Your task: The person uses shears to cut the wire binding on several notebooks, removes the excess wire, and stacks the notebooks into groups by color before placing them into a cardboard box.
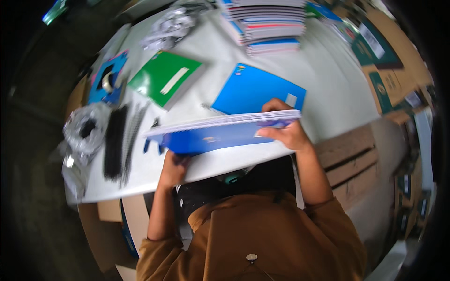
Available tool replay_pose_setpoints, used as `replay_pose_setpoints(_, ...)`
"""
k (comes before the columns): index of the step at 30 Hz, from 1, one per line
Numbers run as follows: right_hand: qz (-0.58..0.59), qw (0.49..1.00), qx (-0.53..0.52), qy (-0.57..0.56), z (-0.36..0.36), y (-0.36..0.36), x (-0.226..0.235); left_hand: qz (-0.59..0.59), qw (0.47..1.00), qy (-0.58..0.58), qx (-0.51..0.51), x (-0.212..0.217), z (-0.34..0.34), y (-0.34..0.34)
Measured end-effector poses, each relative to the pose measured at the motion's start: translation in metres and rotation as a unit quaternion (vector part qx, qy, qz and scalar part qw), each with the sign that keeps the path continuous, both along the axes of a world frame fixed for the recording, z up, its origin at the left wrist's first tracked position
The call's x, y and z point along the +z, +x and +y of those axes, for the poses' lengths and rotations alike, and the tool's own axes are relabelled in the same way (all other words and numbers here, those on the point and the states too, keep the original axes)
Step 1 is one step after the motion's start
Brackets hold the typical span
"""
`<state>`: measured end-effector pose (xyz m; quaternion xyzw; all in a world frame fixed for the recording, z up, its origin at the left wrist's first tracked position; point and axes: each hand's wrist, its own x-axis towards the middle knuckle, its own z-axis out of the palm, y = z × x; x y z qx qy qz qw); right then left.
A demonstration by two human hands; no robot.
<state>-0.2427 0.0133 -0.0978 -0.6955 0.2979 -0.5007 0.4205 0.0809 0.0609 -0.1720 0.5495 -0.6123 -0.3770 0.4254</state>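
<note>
Pinching blue notebook in right hand, with long axis left-to-right and cover toward body. Cannot tell finger spread of left hand at left end.

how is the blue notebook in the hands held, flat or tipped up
Tipped up: the blue notebook turns its cover toward the camera, with white page edges along the top; the right hand grips one end.

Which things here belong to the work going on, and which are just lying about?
In use:
- blue-covered book, gripped by the right hand, left hand at its lower edge
- probably the blue notebook behind

Apparently lying about:
- tape roll
- crumpled plastic
- cardboard boxes
</note>
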Motion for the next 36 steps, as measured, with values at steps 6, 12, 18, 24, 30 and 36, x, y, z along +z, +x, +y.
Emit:
replay_pose_setpoints(6, 0.029, 0.999, 0.004, 0.038, 0.002, -0.001, -0.013, -0.538, 0.789, -0.065, 0.29, 0.015, -0.079, 0.123)
replay_pose_setpoints(12, -0.068, 0.996, -0.047, 0.033, 0.008, 0.009, -0.003, -0.445, 0.849, -0.017, 0.284, 0.03, -0.091, 0.141)
replay_pose_setpoints(18, 0.018, 0.999, -0.032, -0.005, 0.004, 0.006, -0.001, -0.233, 0.928, -0.016, 0.289, 0.082, -0.076, 0.166)
replay_pose_setpoints(24, -0.041, 0.996, -0.07, 0.022, 0.0, -0.003, -0.025, 0.019, 0.999, -0.009, -0.036, 0.14, -0.028, 0.069)
replay_pose_setpoints(30, -0.069, 0.994, -0.078, 0.038, 0.004, 0.005, -0.02, -0.081, 0.995, -0.052, -0.017, 0.139, -0.028, 0.051)
replay_pose_setpoints(36, -0.018, 0.997, -0.082, 0.001, 0.006, 0.004, -0.014, -0.082, 0.996, 0.02, -0.032, 0.142, -0.03, 0.051)
